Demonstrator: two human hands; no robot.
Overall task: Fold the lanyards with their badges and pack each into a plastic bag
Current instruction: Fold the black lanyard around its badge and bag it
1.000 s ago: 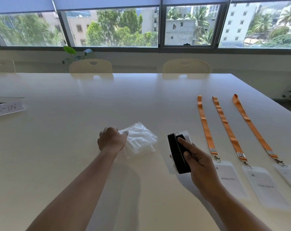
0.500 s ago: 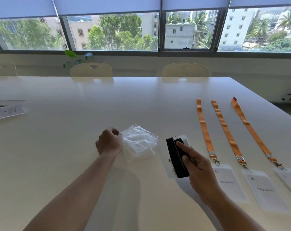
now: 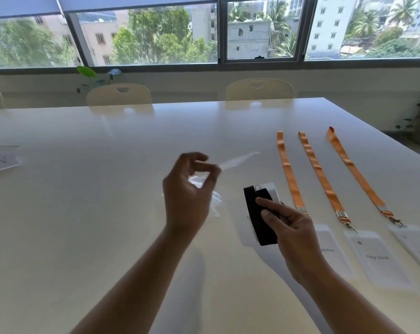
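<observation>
Now risen off the bag pile [image 3: 215,201], left hand [image 3: 186,197] pinching one blurred plastic bag [image 3: 238,160] trailing toward 2 o'clock, right hand [image 3: 293,229] still gripping folded black lanyard [image 3: 257,216] and badge [image 3: 273,192] at pile's 3 o'clock

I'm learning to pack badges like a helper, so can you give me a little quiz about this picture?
1. True or false: the right hand grips a folded black lanyard with its badge.
2. How many orange lanyards lie stretched out on the table? A) two B) three C) five
3. Fill in the missing word: the left hand pinches a clear plastic ____, lifted off the table.

Key: 1 true; 2 B; 3 bag.
</observation>
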